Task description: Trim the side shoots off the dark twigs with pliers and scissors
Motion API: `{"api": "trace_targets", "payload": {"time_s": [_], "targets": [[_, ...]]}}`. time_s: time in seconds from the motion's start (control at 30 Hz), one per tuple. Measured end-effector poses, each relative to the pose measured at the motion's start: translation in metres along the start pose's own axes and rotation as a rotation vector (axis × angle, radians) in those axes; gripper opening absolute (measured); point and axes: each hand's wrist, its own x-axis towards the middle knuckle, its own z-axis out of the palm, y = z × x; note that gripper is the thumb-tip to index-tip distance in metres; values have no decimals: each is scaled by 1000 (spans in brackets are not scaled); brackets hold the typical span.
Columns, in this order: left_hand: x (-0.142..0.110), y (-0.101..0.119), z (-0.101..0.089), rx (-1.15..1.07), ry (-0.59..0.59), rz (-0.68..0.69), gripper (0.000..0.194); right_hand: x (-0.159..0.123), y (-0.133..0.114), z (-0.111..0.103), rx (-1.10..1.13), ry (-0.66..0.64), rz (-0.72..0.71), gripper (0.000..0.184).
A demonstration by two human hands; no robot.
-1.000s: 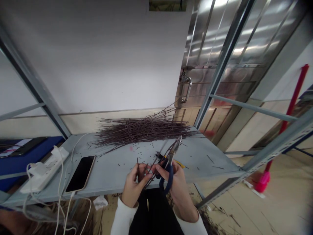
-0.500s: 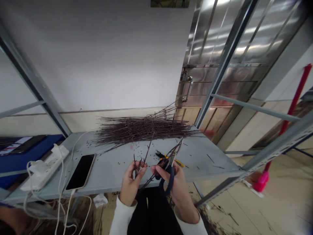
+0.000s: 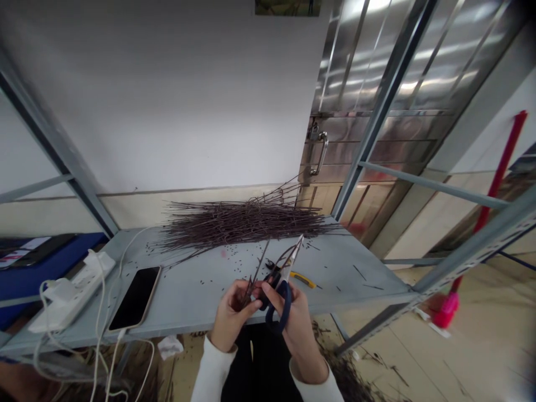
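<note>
we see a long heap of dark twigs [image 3: 243, 223] across the back of the grey shelf [image 3: 188, 304], against the wall, a few stems poking up at its right end. in front of it, the left hand [image 3: 237, 312] is closed around several short twigs [image 3: 250, 287] near the shelf's front edge. the right hand [image 3: 293, 318] grips scissors [image 3: 287, 296] with dark blue handles, blades pointing up and away, its fingertips close by the left hand's. just behind the scissors lie yellow-handled pliers [image 3: 304, 279], in the way on that side. to the left we find a phone [image 3: 136, 297], a white power strip [image 3: 79, 290] and loose white cables [image 3: 100, 335] hanging over the front edge. small dark bits are scattered between. beyond the right-hand posts stands a red pole [image 3: 500, 173] with a pink foot.

the scissors and fingers cover part of the pliers, and the lower ends of the short twigs vanish inside the left hand. dark stems run alongside the blades; we cannot tell which hand holds them. the picture on the wall [image 3: 288, 6] is cut off at the top.
</note>
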Motion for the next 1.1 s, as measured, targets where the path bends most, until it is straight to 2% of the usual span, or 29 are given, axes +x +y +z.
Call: {"api": "trace_targets", "payload": {"time_s": [0.13, 0.37, 0.6, 0.7, 0.93, 1.1], "targets": [[0, -2, -2, 46, 25, -14, 27, 1, 3, -2, 9, -9, 8, 31], [-1, -2, -1, 59, 64, -60, 32, -4, 2, -1, -21, 0, 19, 33], [-4, 2, 0, 33, 45, -91, 30, -5, 1, 0, 60, -4, 79, 36], [-5, 2, 0, -6, 29, -118, 30, -6, 0, 1, 82, 21, 95, 38], [-16, 9, 2, -149, 63, -206, 29, -14, -9, 2, 127, -11, 174, 34], [-23, 13, 0, -186, 32, -241, 29, -22, -12, -1, 93, -47, 173, 32]]}}
